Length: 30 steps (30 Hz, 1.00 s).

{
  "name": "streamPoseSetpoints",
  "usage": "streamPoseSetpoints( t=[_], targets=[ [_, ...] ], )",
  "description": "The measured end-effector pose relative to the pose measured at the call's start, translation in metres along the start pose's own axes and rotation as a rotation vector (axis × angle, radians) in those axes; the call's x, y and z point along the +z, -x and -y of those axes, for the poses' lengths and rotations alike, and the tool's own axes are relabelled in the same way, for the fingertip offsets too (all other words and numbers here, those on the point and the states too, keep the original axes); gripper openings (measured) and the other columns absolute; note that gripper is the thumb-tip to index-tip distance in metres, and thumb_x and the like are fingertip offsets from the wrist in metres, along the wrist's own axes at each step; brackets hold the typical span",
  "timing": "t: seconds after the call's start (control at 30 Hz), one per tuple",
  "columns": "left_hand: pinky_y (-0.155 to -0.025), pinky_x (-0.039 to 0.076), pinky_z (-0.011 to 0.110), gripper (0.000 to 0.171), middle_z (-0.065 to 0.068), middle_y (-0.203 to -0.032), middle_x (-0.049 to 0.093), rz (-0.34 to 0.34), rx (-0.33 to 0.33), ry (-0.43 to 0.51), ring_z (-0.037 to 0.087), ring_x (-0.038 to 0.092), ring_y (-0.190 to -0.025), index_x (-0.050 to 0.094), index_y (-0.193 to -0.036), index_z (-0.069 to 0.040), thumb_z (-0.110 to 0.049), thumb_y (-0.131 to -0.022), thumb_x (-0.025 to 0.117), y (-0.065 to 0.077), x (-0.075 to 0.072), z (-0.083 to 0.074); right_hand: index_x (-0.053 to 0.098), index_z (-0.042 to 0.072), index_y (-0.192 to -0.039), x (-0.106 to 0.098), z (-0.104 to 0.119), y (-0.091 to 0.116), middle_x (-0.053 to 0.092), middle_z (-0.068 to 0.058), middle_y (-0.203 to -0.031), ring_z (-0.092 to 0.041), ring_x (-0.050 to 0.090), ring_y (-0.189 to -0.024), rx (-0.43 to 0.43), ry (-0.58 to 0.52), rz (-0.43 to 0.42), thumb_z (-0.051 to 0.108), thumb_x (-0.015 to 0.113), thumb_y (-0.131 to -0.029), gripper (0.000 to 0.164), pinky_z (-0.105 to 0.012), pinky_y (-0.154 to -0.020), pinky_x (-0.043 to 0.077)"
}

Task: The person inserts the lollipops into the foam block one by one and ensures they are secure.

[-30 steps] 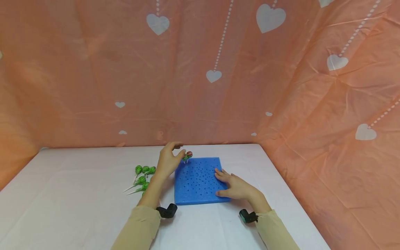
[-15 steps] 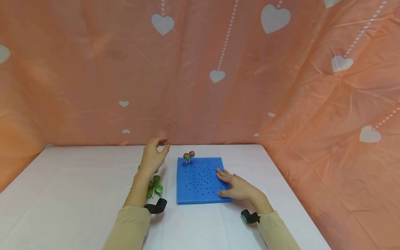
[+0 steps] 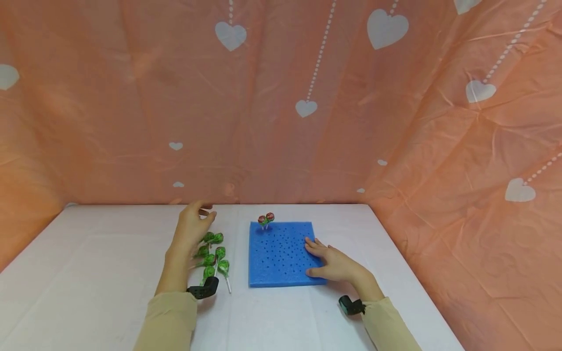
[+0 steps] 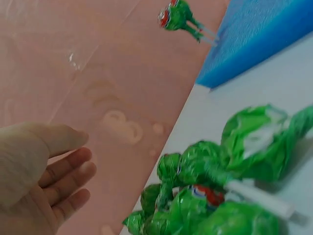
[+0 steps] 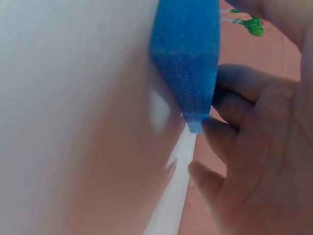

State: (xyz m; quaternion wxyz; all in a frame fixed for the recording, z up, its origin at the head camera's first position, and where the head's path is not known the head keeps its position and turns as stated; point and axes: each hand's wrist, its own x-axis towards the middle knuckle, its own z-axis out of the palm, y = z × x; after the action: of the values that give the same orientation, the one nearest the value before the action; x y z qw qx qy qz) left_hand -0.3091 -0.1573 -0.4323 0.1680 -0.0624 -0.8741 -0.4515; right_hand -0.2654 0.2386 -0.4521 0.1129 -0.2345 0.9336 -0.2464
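Observation:
A blue foam block [image 3: 281,258] dotted with small holes lies on the white table. Two lollipops [image 3: 266,219] in green and red wrappers stand upright side by side in its far left corner. My right hand [image 3: 335,263] rests on the block's right edge with fingers spread. Left of the block, my left hand [image 3: 191,225] hovers over the far end of a group of green-wrapped lollipops [image 3: 210,259], its fingers loosely bent and holding nothing. In the left wrist view that hand [image 4: 44,176] appears beside the lollipop heads [image 4: 210,181], apart from them.
The white table [image 3: 110,273] ends at the back against an orange curtain [image 3: 263,146] printed with white hearts, which also hangs along the right side. Each wrist carries a black camera [image 3: 204,288].
My left hand has moved left, away from the two standing lollipops, to above the lollipop group. My right hand has stayed on the foam block. The head view has shifted slightly.

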Motion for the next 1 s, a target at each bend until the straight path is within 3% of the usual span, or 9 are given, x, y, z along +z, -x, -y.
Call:
streamPoseSetpoints(
  t=[0.3, 0.6, 1.0],
  targets=[
    [-0.089, 0.056, 0.054, 0.037, 0.032, -0.128, 0.063, 0.113, -0.092, -0.043, 0.046, 0.065, -0.111, 0.061, -0.133, 0.01, -0.008, -0.1, 0.061, 0.008, -0.011, 0.004, 0.043, 0.002, -0.156, 0.0, 0.001, 0.002, 0.027, -0.01, -0.17, -0.038, 0.018, -0.157, 0.007, -0.008, -0.004, 0.036, 0.075, -0.094, 0.078, -0.063, -0.124, 0.015],
    [-0.095, 0.05, 0.062, 0.036, 0.032, -0.127, 0.063, 0.19, -0.175, -0.14, 0.05, 0.061, -0.115, 0.062, -0.131, 0.007, -0.011, -0.1, 0.063, 0.014, -0.018, 0.009, 0.042, 0.002, -0.157, -0.001, 0.003, 0.002, 0.027, -0.009, -0.17, -0.038, 0.018, -0.158, 0.004, -0.005, -0.001, 0.036, 0.074, -0.094, 0.078, -0.063, -0.124, 0.016],
    [-0.094, 0.049, 0.063, 0.035, 0.03, -0.126, 0.064, 0.278, -0.287, -0.172, 0.048, 0.061, -0.114, 0.065, -0.129, 0.006, -0.014, -0.1, 0.063, 0.017, -0.026, 0.007, 0.042, 0.002, -0.157, 0.0, 0.001, 0.001, 0.026, -0.009, -0.17, -0.037, 0.018, -0.158, -0.005, -0.004, -0.004, 0.037, 0.074, -0.094, 0.078, -0.062, -0.124, 0.016]
  ],
)
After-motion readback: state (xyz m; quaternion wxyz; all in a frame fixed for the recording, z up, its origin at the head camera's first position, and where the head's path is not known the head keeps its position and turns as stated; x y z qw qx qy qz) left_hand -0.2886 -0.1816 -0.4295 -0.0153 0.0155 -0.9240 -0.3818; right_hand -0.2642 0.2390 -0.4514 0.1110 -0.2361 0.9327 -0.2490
